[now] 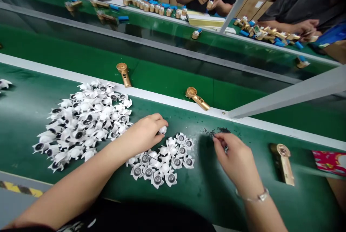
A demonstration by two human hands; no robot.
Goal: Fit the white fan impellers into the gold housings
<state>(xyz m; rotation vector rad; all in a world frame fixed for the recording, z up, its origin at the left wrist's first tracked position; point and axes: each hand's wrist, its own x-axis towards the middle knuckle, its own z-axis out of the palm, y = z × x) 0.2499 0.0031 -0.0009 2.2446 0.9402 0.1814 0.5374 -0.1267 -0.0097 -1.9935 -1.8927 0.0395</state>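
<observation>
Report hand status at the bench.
Left hand gripping a white finned part at fingertips, above a smaller pile of them. Right hand pinched over black granules on green work surface. Gold handle-shaped part to its right, not touching.

A white, pointed, star-shaped piece (pixel 163 129) sits at the fingertips of the left hand (pixel 143 134). Between the hands lies a loose cluster of like pieces (pixel 159 163), most with dark round centres facing up; a larger heap (pixel 83 124) lies left of the left hand. Fine black granules (pixel 217 131) lie scattered just beyond the right hand (pixel 235 160).
</observation>
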